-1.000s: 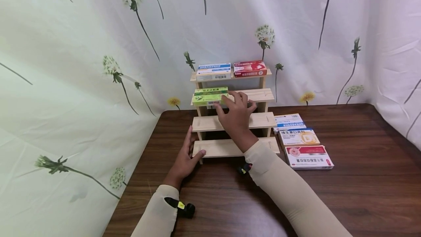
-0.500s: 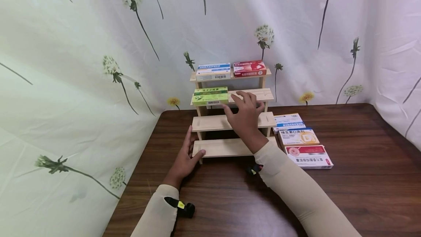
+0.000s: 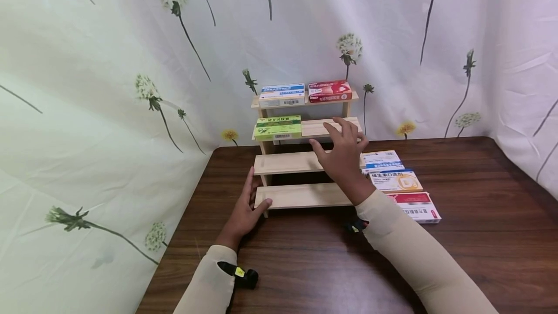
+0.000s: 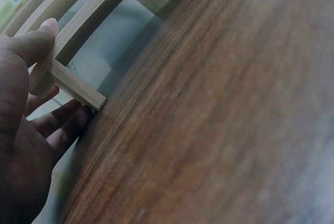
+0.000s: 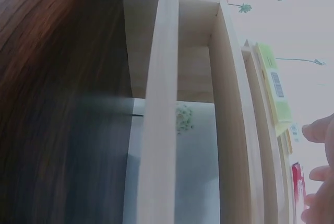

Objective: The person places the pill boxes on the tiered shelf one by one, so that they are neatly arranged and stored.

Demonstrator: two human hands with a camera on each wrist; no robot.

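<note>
A wooden stepped display rack with tiered shelves stands on the table. My left hand holds its lower left corner, thumb on the front board and fingers along the side; the left wrist view shows the fingers beside the rack's leg. My right hand hovers over the rack's right part, fingers spread and slightly bent, holding nothing. A green medicine box lies on the left of the second shelf from the top. A blue-and-white medicine box and a red medicine box lie on the top shelf.
Right of the rack, a blue-and-white box, a vitamin D box and a red-and-white box lie in a row on the brown wooden table. A flower-patterned curtain hangs behind and at the sides.
My right hand has moved rightward away from the green medicine box, which stays on its shelf. The left hand keeps its place at the rack's corner.
</note>
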